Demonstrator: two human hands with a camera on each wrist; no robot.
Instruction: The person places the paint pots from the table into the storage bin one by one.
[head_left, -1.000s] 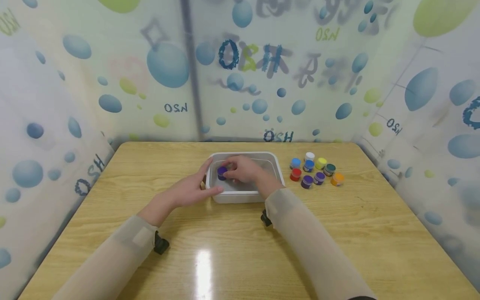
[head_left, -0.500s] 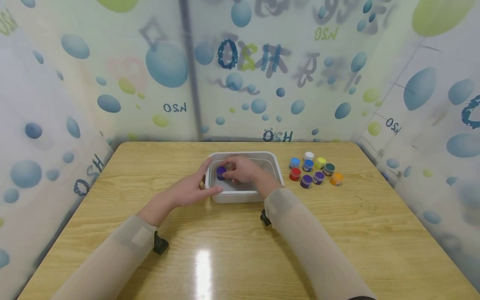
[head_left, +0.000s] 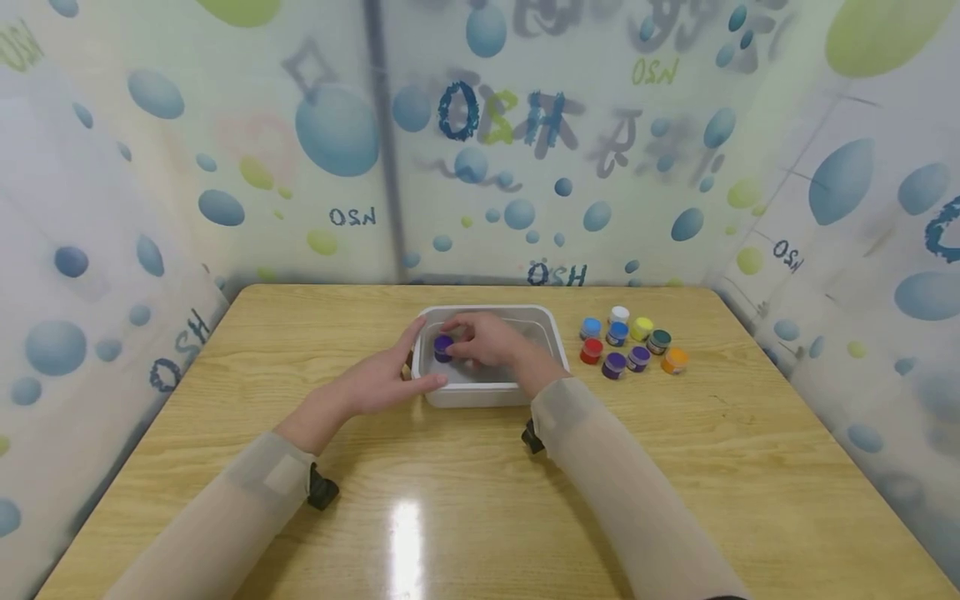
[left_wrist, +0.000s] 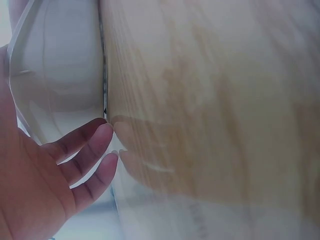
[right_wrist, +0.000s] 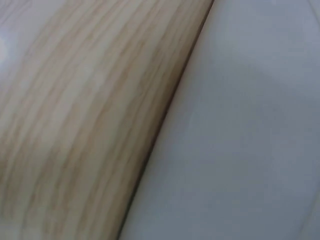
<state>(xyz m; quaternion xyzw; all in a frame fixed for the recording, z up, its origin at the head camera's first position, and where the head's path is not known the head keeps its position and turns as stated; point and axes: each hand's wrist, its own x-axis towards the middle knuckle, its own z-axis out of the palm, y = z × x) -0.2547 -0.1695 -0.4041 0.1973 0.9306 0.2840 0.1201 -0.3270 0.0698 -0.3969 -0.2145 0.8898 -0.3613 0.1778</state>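
Observation:
In the head view my right hand (head_left: 489, 337) reaches into a white plastic tub (head_left: 495, 395). Its thumb and fingers pinch a small paint jar with a dark purple lid (head_left: 442, 348) near the tub's left end. My left hand (head_left: 378, 382) holds the tub's left end, the thumb at the front rim and the fingers along the left side. Close up in the left wrist view, bent fingers (left_wrist: 90, 155) lie against the tub's outer wall (left_wrist: 70, 75), tips near the table. The right wrist view shows only the tub's wall (right_wrist: 240, 130) and tabletop.
Right of the tub stands a group of several small paint jars, among them red (head_left: 591, 351), white (head_left: 618, 315), yellow (head_left: 642, 328), dark green (head_left: 659, 341) and orange (head_left: 675, 360). The wooden table (head_left: 480, 517) meets patterned curtains (head_left: 480, 208) at its back and sides.

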